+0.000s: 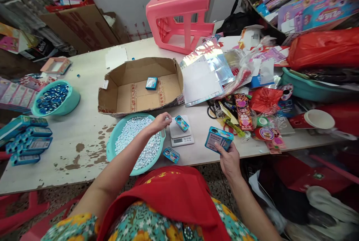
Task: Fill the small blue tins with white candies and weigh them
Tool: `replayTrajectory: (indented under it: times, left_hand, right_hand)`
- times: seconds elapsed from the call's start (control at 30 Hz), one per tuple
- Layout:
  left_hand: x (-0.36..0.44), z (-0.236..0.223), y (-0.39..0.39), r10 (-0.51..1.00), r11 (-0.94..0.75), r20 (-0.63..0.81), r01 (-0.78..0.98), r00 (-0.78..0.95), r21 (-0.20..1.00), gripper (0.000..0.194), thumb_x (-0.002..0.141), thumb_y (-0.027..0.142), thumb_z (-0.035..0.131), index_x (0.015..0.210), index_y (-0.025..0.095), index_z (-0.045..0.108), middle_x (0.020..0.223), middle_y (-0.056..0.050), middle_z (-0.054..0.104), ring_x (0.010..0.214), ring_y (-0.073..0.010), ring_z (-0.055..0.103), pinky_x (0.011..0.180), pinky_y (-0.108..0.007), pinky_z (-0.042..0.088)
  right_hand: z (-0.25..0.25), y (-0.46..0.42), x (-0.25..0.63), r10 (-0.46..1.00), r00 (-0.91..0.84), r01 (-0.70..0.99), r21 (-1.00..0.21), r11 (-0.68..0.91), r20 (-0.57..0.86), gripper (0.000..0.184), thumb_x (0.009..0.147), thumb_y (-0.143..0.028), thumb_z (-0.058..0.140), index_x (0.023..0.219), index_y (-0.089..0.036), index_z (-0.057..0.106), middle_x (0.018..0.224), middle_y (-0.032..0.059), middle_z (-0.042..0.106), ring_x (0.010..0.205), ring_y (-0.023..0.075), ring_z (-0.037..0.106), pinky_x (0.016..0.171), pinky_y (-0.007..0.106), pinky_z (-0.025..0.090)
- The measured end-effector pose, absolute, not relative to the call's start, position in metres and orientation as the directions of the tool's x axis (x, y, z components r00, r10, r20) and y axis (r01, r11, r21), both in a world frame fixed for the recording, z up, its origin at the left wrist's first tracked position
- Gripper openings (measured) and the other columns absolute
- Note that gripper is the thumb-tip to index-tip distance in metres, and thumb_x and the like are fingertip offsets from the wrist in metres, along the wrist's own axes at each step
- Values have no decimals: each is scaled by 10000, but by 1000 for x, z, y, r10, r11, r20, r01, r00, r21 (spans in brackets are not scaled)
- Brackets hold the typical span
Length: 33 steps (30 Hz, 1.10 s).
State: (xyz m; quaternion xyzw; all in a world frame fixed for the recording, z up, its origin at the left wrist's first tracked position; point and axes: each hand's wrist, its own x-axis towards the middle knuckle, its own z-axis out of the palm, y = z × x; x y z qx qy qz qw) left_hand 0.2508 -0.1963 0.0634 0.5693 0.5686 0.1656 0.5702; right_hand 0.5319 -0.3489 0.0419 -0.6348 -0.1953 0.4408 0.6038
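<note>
My left hand is closed, fingertips pinched on what look like small white pellets, between the turquoise basin and the scale. Many white pellets fill the basin. A small blue printed tin rests on the white digital scale, close to my left fingertips. Another blue tin lies on the table in front of the scale. Over the table's front edge, my right hand grips a flat blue printed box, its thumb across the front.
Behind the basin sits an open cardboard box with one small blue pack inside. At left are a bowl of shiny blue pieces and stacked blue boxes. A pink stool and cluttered packaging occupy the back and right.
</note>
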Motion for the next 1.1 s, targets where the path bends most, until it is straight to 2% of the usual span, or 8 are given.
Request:
replayTrajectory:
  times: [0.13, 0.3, 0.47, 0.6, 0.73, 0.83, 0.97, 1.1]
  left_hand:
    - [287, 61, -178, 853, 71, -378, 637, 360, 768, 84, 701, 179, 634, 778, 175, 599, 681, 6, 577, 617, -124, 518, 581, -227, 396]
    - [299, 60, -169, 850, -104, -318, 724, 421, 682, 323, 634, 110, 675, 940, 198, 623, 789, -7, 625, 741, -161, 554, 671, -247, 423]
    - [296, 65, -164, 852, -102, -304, 706, 425, 701, 181, 721, 98, 531, 848, 166, 641, 713, -16, 615, 666, -138, 551, 616, -229, 424]
    - [281, 62, -162, 874, -10, -318, 670, 366, 742, 251, 818, 153, 404, 969, 145, 605, 670, -13, 585, 541, -103, 522, 497, -201, 390]
    - [270, 55, -166, 877, 38, -344, 664, 337, 747, 249, 855, 207, 385, 970, 128, 592, 654, -16, 569, 508, -95, 516, 450, -191, 370]
    - [272, 52, -169, 883, 15, -335, 693, 328, 721, 239, 825, 151, 417, 998, 140, 582, 715, -22, 595, 562, -105, 553, 505, -202, 413]
    - [285, 51, -170, 883, -124, -269, 745, 384, 656, 241, 747, 74, 500, 924, 176, 627, 883, -56, 621, 786, -165, 595, 688, -255, 451]
    - [296, 54, -169, 850, -261, -233, 762, 472, 593, 363, 705, 9, 494, 979, 194, 644, 991, -75, 617, 854, -200, 596, 742, -282, 433]
  right_hand:
    - [44, -355, 535, 779, 539, -288, -939, -185, -319, 416, 567, -291, 821, 909, -186, 609, 885, 12, 689, 816, 193, 633, 800, 374, 514]
    - [41, -363, 537, 763, 559, -290, -939, -187, -324, 409, 572, -290, 820, 910, -188, 613, 864, 3, 688, 791, 184, 628, 792, 363, 512]
    - [38, -365, 533, 760, 558, -290, -937, -196, -332, 415, 566, -304, 820, 908, -188, 614, 853, 2, 690, 790, 190, 630, 791, 367, 511]
    - [39, -362, 528, 768, 545, -292, -935, -202, -336, 437, 567, -302, 822, 932, -189, 611, 851, 2, 685, 798, 185, 625, 807, 370, 508]
    - [40, -357, 522, 770, 540, -286, -935, -210, -339, 437, 568, -303, 820, 933, -181, 613, 840, 9, 679, 803, 190, 620, 795, 369, 514]
    - [38, -351, 517, 772, 537, -283, -935, -216, -340, 434, 564, -304, 820, 925, -182, 611, 837, 5, 679, 791, 189, 620, 785, 365, 517]
    - [37, -345, 511, 780, 524, -280, -934, -222, -343, 447, 560, -299, 822, 937, -178, 615, 850, 13, 682, 790, 192, 622, 786, 368, 515]
    - [37, -342, 507, 788, 510, -284, -932, -225, -346, 441, 564, -293, 820, 938, -180, 615, 856, 13, 685, 795, 187, 624, 791, 358, 509]
